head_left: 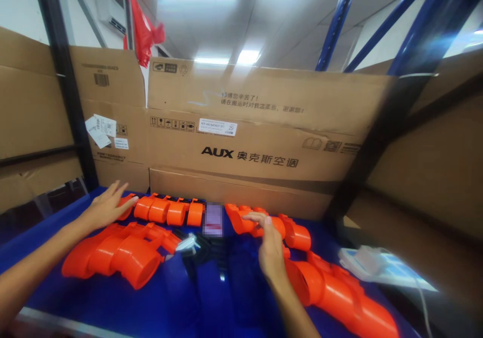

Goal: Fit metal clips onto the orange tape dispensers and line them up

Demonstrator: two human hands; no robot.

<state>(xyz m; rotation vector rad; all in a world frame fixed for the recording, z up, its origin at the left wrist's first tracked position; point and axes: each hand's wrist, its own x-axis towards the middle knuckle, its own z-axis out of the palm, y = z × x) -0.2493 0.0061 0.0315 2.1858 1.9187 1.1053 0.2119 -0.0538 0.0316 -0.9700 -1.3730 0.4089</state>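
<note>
My left hand (107, 206) is spread at the left, its fingertips next to the end of a back row of orange plastic tube-like pieces (158, 210). Below it lies a cluster of larger curved orange pieces (128, 257). My right hand (269, 245) is held with fingers extended and slightly bent, in front of another orange group (277, 226); whether it touches them I cannot tell. Bigger orange elbow-shaped pieces (339, 292) lie beside my right forearm. Between the hands are black parts (207, 250) and a shiny clear piece (188, 244). Neither hand visibly holds anything.
A blue surface (151, 315) carries the pieces. Cardboard panels (245, 177) stand behind, between dark posts (66, 76). A pixelated rectangle (213, 220) is at the back centre. A white power strip (392, 267) with a plug and cable lies at the right. A red bag (145, 31) hangs above.
</note>
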